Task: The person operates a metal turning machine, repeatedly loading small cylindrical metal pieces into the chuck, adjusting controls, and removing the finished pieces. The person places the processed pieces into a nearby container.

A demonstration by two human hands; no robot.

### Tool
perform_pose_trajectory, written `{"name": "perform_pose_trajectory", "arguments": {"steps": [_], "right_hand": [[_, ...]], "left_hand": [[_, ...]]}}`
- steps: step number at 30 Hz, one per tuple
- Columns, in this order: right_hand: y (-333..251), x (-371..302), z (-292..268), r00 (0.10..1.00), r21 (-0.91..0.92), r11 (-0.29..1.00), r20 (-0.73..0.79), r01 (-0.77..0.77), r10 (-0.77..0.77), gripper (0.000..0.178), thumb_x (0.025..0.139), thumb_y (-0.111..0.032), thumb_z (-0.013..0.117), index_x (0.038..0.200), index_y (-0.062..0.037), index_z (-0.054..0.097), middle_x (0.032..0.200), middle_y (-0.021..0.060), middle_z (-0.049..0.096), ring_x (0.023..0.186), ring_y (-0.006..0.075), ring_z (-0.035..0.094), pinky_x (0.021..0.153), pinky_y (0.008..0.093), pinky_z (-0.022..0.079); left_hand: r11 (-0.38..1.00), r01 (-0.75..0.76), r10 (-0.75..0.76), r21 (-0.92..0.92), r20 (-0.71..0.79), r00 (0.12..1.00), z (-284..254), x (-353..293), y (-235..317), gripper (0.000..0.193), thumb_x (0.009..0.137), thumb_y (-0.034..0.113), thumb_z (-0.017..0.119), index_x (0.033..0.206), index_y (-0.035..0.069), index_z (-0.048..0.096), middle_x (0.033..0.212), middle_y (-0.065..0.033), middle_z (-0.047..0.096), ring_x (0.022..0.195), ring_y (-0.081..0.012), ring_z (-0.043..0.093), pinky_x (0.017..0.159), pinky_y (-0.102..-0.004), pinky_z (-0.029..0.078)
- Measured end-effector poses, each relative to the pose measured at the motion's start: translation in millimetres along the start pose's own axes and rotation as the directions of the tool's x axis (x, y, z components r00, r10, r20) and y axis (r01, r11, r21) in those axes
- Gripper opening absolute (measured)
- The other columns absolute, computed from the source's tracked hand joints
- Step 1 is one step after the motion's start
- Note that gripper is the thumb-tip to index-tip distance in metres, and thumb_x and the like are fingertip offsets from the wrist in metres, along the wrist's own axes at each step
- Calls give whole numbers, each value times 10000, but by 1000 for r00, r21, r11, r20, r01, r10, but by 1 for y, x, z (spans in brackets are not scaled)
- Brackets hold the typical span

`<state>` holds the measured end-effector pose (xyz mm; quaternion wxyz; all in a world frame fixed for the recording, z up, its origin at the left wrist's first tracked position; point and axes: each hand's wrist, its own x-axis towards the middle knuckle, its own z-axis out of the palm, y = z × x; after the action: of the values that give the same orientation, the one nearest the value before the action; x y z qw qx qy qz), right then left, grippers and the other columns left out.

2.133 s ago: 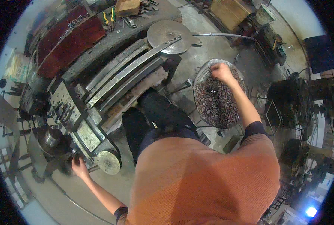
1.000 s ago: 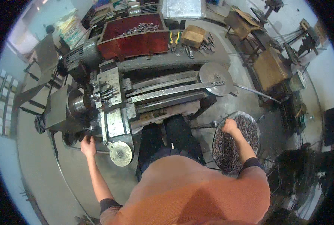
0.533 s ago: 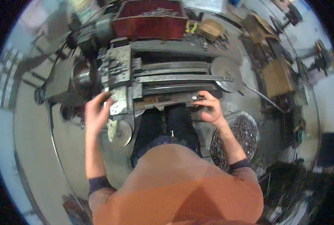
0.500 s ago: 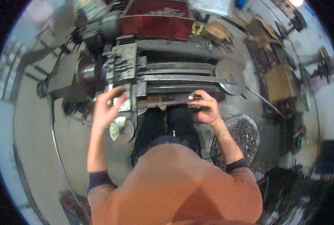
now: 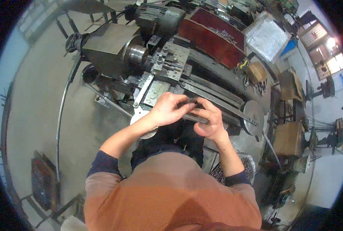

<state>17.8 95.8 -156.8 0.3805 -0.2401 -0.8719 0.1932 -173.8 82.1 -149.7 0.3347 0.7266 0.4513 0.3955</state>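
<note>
Just beyond the person's right forearm lies a heap of small metal pieces [image 5: 248,164]. Above the lap, the right hand [image 5: 210,117] pinches a small dark piece [image 5: 193,101], mostly hidden among fingertips; the left hand [image 5: 169,109] meets it, fingers bent, though I can't tell whether it grips too. Past them stands a lathe [image 5: 156,92], then a red bin [image 5: 208,42] and a cardboard box [image 5: 257,72].

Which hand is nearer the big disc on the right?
Right. The right hand is left of the disc, apart from it; the left hand is farther left, beyond the right hand.
</note>
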Motion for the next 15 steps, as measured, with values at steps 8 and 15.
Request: {"name": "perform_pose_trajectory", "arguments": {"steps": [8,15], "right_hand": [[4,88,11,917,0,985,365,170,-158,258,500,-86,629,755,-44,631,802,113,596,702,305,548,588,381,455],[40,202,82,854,-594,792,477,140,207,286,548,-185,620,815,-123,701,844,74,632,919,263,517,835,381,408]], "left_hand": [[986,14,-6,164,-47,999,-54,-9,-31,247,815,262,556,759,26,603,636,-165,571,616,-323,582,542,-392,435],[802,365,-138,473,-448,883,-188,-74,-33,338,803,230,579,1037,-14,568,863,-173,626,762,-287,611,678,-359,471]]}}
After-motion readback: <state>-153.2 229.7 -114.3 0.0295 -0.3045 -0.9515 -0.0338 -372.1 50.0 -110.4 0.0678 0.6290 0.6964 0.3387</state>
